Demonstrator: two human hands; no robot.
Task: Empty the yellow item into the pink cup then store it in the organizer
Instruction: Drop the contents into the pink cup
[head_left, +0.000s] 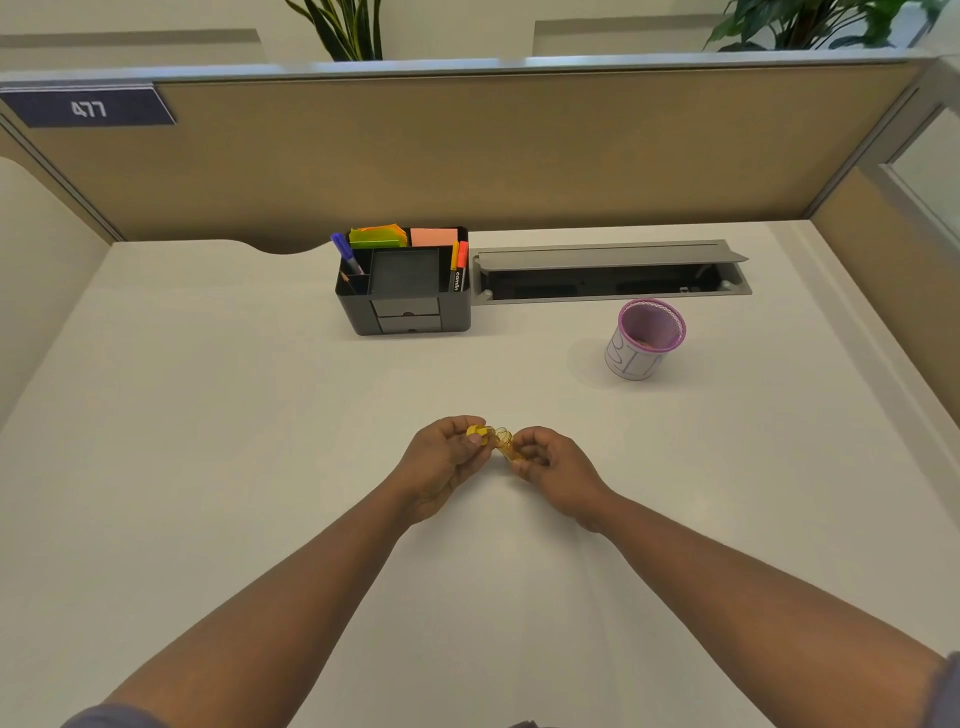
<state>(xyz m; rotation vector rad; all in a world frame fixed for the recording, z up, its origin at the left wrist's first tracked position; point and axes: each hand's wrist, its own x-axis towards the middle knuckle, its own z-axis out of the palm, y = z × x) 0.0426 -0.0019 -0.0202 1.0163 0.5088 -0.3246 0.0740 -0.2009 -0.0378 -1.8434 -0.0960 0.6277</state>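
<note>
A small yellow item, seemingly a pencil sharpener, is held in two parts over the middle of the desk. My left hand (444, 457) pinches its opaque yellow piece (479, 432). My right hand (550, 467) holds its clear amber container (506, 442). The two parts touch or nearly touch between my fingertips. The pink mesh cup (644, 340) stands upright at the right, well beyond my hands. The black desk organizer (408, 283) sits at the back centre, its middle compartment holding nothing.
The organizer holds a blue pen (345, 252), sticky notes (379, 236) and markers (458, 265). An open grey cable tray (613, 273) is set into the desk behind the cup. Beige partition walls (467, 150) close off the back and right sides.
</note>
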